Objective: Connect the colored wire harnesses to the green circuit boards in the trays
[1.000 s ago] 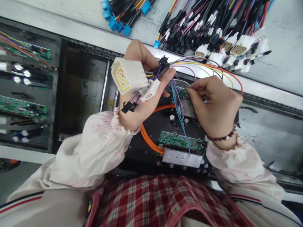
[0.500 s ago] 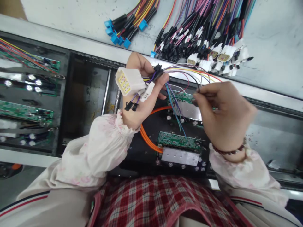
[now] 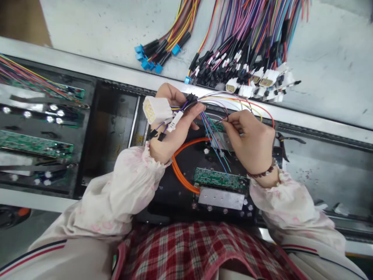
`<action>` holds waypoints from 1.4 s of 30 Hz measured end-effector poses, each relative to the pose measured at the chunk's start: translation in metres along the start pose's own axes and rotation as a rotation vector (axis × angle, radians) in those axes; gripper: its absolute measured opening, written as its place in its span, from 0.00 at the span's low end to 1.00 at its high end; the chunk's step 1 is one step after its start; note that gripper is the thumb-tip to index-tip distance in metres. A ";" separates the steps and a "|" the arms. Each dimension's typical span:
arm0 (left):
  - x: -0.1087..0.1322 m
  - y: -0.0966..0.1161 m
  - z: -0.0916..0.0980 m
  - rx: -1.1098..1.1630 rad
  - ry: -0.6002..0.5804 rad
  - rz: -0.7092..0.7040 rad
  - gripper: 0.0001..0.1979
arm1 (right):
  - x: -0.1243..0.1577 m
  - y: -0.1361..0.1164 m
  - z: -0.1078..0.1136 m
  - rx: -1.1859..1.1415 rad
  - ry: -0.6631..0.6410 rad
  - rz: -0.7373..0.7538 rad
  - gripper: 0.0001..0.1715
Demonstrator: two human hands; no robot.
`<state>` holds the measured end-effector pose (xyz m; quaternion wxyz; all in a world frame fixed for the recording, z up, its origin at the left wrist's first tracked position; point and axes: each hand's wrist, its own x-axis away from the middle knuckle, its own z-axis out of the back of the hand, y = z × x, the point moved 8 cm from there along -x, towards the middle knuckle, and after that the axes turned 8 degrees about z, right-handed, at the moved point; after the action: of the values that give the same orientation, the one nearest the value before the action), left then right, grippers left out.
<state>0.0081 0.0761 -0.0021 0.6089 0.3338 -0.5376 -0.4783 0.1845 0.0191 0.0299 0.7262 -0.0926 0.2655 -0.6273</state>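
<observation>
My left hand (image 3: 171,126) grips a wiring harness near its black inline connector (image 3: 191,98). A white multi-pin connector (image 3: 157,110) and a smaller white plug (image 3: 175,121) stick out past the palm. Loose coloured wires (image 3: 230,102) arc right from the harness. My right hand (image 3: 247,136), with a beaded bracelet, pinches a thin dark wire between thumb and forefinger. Its fingertips are just above a green circuit board (image 3: 217,125) on a black panel (image 3: 180,198). Blue and purple wires (image 3: 214,146) hang down over the panel.
The panel also carries a second green board (image 3: 220,179), a metal plate (image 3: 221,199) and an orange cable (image 3: 182,173). Bundled harnesses (image 3: 244,50) lie on the grey bench beyond a metal rail (image 3: 116,72). Pliers (image 3: 284,142) rest at right; other boards (image 3: 35,144) sit at left.
My right hand has moved left and closer to the green board, and its fingers now pinch a wire. The view has shifted, and the left hand still holds the harness.
</observation>
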 end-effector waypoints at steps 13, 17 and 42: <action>0.000 0.000 0.002 -0.017 -0.008 -0.018 0.20 | 0.010 -0.005 0.005 0.089 -0.062 0.030 0.08; -0.002 0.004 0.001 0.045 0.004 -0.092 0.19 | 0.018 -0.018 0.009 0.099 -0.188 0.080 0.07; 0.000 0.008 0.006 0.086 0.046 -0.188 0.22 | -0.004 0.002 -0.007 -0.021 -0.041 -0.013 0.02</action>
<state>0.0038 0.0794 0.0066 0.5586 0.4199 -0.5097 -0.5020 0.1821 0.0246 0.0245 0.7266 -0.1149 0.2564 -0.6270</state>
